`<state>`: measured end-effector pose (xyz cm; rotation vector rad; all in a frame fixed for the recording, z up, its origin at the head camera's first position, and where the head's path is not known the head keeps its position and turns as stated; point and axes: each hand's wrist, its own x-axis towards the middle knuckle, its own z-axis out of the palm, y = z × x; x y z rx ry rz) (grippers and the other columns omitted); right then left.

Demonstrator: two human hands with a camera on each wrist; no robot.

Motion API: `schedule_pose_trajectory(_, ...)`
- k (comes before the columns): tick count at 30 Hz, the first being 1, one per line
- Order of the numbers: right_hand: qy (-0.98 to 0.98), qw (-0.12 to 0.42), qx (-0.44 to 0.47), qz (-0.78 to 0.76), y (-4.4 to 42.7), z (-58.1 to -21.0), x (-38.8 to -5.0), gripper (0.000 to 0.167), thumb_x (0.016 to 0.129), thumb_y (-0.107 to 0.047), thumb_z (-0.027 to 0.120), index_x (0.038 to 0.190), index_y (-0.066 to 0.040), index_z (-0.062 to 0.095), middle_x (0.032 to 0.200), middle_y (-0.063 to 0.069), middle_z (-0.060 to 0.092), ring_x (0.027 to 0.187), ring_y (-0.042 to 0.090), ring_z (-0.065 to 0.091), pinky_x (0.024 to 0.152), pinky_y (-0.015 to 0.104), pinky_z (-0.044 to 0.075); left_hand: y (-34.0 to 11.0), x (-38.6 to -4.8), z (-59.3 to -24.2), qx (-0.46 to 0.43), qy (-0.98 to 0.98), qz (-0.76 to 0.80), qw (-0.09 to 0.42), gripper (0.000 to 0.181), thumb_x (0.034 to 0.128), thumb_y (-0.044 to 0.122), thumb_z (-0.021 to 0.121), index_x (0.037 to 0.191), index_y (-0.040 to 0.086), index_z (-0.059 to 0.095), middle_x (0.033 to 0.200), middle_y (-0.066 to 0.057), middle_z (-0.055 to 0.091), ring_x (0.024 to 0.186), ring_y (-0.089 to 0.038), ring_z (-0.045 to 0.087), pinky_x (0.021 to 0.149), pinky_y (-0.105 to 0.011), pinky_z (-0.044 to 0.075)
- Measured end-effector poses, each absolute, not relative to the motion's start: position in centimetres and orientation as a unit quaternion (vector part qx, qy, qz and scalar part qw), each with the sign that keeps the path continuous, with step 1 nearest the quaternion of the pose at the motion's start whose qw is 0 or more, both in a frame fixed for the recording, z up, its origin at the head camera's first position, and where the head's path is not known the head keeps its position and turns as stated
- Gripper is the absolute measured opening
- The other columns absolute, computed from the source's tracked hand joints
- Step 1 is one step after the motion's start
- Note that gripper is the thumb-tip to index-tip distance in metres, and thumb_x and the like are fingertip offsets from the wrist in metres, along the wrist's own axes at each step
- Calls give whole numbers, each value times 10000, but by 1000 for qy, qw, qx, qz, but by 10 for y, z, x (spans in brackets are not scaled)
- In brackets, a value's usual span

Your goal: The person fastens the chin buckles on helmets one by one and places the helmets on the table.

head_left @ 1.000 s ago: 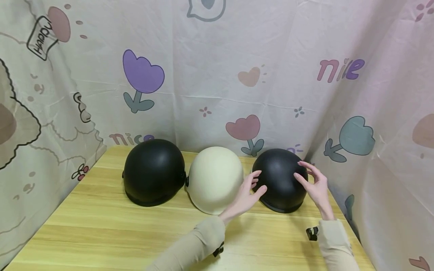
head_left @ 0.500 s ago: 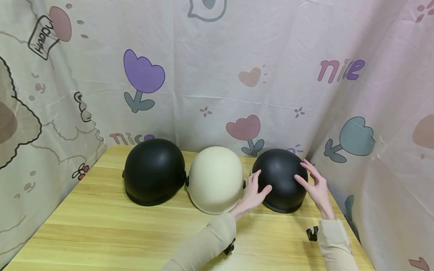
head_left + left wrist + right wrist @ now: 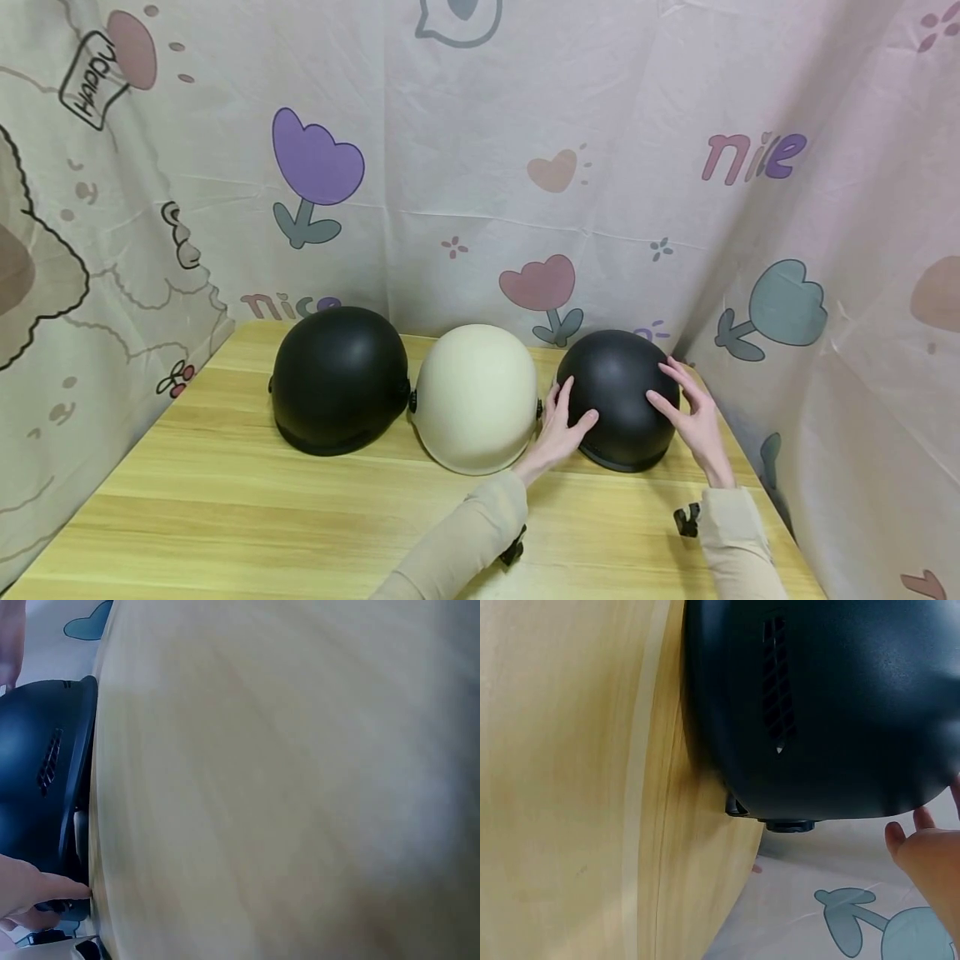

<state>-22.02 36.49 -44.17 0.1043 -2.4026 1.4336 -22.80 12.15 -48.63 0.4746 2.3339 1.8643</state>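
"Where is the helmet that the hands are at?"
"The black helmet [image 3: 621, 392] stands at the right end of a row of three, towards the back of the tabletop [image 3: 285, 525]. The left hand [image 3: 557, 432] is at its left side, the right hand [image 3: 696, 417] at its right."
"And the fingers?"
"Released on both hands, spread and loosely extended beside the shell."
"What stands next to it?"
"A cream helmet [image 3: 476, 400] in the middle, then a second black helmet [image 3: 337, 379] just beside that."
"The surface and the room?"
"Yellowish wood grain runs across the tabletop. Pale fabric [image 3: 450, 125] hangs behind and along both sides, creased, printed with tulips, hearts and 'nice'."
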Motion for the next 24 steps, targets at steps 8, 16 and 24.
schedule_pose_trajectory(8, -843, 167, 37, 510, 366, -442, -220, 557, 941, -142, 711, 1455, -47, 519, 1650, 170, 294, 1558, 322, 188, 1226, 637, 157, 124, -228, -485, 137, 765, 625, 70, 797, 1006, 430, 563, 1633, 211, 122, 1676, -245, 33, 1511, -495, 212, 1170, -664, 288)
schedule_pose_trajectory(16, -848, 157, 30, 506, 365, -445, -222, 572, 948, -176, 707, 1470, -62, 502, 1658, 169, 273, 1553, 343, 179, 1203, 663, 175, 120, -228, -484, 119, 757, 634, 102, 789, 1013, 484, 528, 1635, 279, 88, 1695, -199, 69, 1556, -473, 9, 1183, -731, 160)
schedule_pose_trajectory(24, -855, 157, 10, 495, 366, -447, -221, 596, 969, -221, 679, 1517, -138, 459, 1660, 140, 279, 1534, 311, 205, 1165, 591, 241, 123, -225, -483, 112, 750, 643, 105, 826, 977, 498, 588, 1629, 302, 120, 1664, -300, 47, 1541, -510, 65, 1162, -734, 214)
